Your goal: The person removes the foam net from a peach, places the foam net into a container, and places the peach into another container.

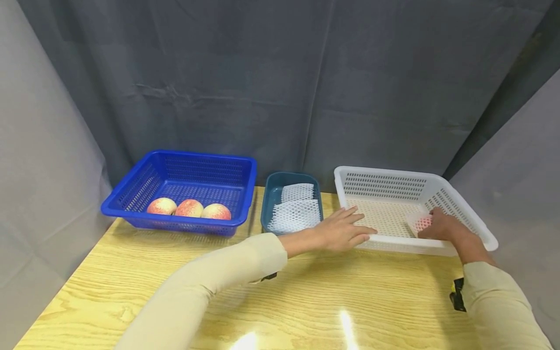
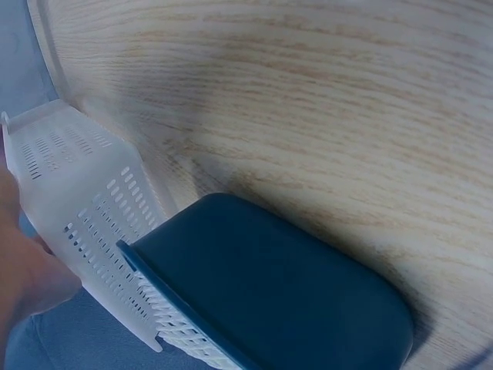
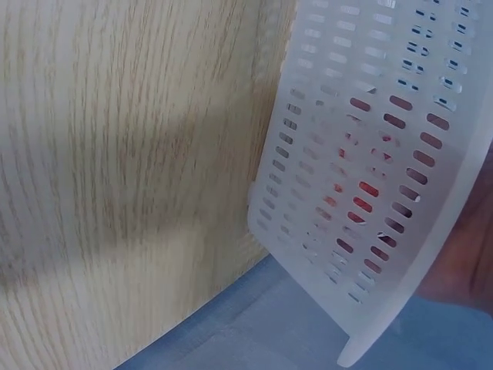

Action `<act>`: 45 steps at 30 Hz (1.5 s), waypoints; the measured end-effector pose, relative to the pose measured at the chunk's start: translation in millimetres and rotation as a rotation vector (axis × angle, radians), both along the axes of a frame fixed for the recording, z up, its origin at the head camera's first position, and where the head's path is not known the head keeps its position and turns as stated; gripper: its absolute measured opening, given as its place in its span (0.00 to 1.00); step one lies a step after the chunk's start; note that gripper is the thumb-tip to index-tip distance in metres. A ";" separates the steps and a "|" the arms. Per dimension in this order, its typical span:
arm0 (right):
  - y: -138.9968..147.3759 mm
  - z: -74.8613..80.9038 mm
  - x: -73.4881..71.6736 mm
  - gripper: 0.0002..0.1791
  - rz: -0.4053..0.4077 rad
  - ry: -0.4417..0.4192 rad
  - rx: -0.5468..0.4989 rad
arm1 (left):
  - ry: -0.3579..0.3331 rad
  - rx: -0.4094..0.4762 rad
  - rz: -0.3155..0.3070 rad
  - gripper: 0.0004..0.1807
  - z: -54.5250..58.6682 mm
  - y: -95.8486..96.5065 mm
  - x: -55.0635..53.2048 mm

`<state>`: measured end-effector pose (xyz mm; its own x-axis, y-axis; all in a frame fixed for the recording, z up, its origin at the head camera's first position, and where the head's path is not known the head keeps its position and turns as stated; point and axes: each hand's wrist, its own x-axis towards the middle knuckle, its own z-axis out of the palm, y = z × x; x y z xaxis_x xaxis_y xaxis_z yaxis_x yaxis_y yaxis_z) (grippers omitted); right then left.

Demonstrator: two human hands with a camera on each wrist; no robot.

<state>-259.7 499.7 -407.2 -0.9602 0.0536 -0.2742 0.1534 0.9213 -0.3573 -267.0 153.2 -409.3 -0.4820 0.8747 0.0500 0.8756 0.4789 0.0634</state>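
Observation:
Inside the white basket (image 1: pixel 463 206), toward its right end, my right hand (image 1: pixel 447 227) grips a peach wrapped in a white foam net (image 1: pixel 422 223). Red skin shows through the mesh, and through the slots of the basket wall (image 3: pixel 362 204) in the right wrist view. My left hand (image 1: pixel 343 230) lies with fingers spread and fairly straight over the near left corner of the same basket. In the left wrist view, part of that hand (image 2: pixel 31 277) appears beside the slotted white wall (image 2: pixel 108 216).
A small teal tray (image 1: pixel 267 214) holding white foam nets (image 1: pixel 297 214) stands just left of the white basket. Further left, a blue basket (image 1: pixel 245 189) contains three peaches (image 1: pixel 189 208). Everything stands on a wooden table (image 1: pixel 306 296), with a dark curtain (image 1: pixel 245 73) behind.

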 end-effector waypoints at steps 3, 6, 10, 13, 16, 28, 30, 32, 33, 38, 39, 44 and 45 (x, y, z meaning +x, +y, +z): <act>0.1 -0.9 1.6 0.55 0.013 0.037 0.026 | 0.000 0.005 -0.002 0.27 -0.8 1.1 0.6; 0.5 -2.1 1.9 0.56 0.021 0.075 0.032 | -0.004 0.009 -0.004 0.26 -0.6 1.6 1.6; 1.9 -2.8 0.6 0.56 0.017 0.122 0.054 | -0.003 0.006 -0.006 0.27 -0.1 1.9 2.3; 2.8 -1.8 -1.1 0.53 0.033 0.166 0.090 | -0.007 0.001 -0.007 0.27 0.1 1.9 2.5; 0.9 1.7 -1.9 0.50 0.049 0.207 0.112 | -0.010 0.002 -0.008 0.27 0.1 1.4 2.1; -14.6 17.0 -5.9 0.49 0.084 0.296 0.138 | 0.001 -0.008 -0.009 0.27 0.3 2.4 1.4; -19.3 18.7 -7.3 0.49 0.079 0.306 0.134 | 0.000 -0.013 -0.007 0.27 0.7 2.3 1.8; -23.9 20.9 -8.2 0.49 0.067 0.315 0.135 | 0.003 -0.015 -0.006 0.27 1.0 2.1 1.9; -26.2 22.2 -8.5 0.49 0.064 0.323 0.137 | 0.004 -0.016 -0.005 0.27 1.2 1.9 2.0; -36.3 29.6 -8.5 0.48 0.088 0.371 0.149 | 0.022 -0.017 -0.006 0.27 2.5 1.1 1.7; -38.3 31.2 -8.2 0.48 0.097 0.379 0.150 | 0.023 -0.018 -0.006 0.27 2.8 1.1 1.5; -46.2 38.9 -6.8 0.47 0.138 0.402 0.162 | 0.008 -0.013 -0.005 0.26 4.3 1.0 -0.1; -47.5 40.3 -6.4 0.47 0.145 0.404 0.164 | 0.002 -0.010 -0.003 0.26 4.6 0.9 -0.3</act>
<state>-266.1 452.2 -366.8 -0.9891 -0.0777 0.1247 -0.1028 0.9723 -0.2100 -267.3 154.2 -404.7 -0.4790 0.8768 0.0421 0.8773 0.4765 0.0571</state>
